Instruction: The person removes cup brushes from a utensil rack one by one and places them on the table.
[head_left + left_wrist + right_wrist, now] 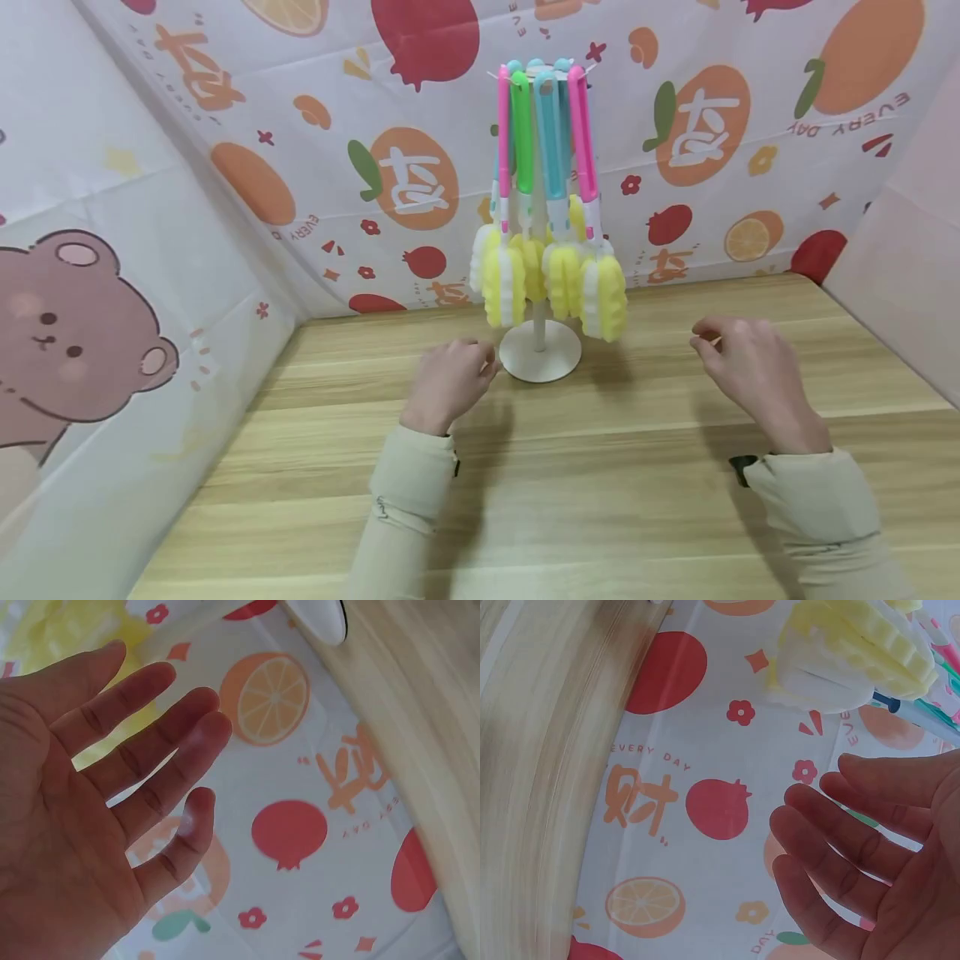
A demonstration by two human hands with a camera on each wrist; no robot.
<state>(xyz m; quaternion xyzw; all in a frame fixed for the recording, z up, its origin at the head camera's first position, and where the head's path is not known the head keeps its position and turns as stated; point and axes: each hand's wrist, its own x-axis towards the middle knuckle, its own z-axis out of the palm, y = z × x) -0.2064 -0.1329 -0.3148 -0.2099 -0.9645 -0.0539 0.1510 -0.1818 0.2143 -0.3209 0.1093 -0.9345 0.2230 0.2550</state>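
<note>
Several sponge brushes hang by their handles from a white stand (pixel 540 354) at the table's back. In front are a pink-handled brush (pixel 504 133), a green-handled brush (pixel 522 137), a blue-handled brush (pixel 552 150) and another pink-handled brush (pixel 582 137), with yellow and white sponge heads (pixel 602 296) pointing down. My left hand (pixel 452 379) is just left of the stand's round base, holding nothing; its fingers are spread and loosely bent in the left wrist view. Farther right of the stand, my right hand (pixel 753 375) is likewise free, fingers loosely curved.
The stand is on a wood-grain table (pixel 600 517). Behind it hangs a fruit-printed cloth (pixel 480 167). On the left rises a white cloth with a printed bear (pixel 82 333), and a pale pink panel (pixel 900 275) borders the right side.
</note>
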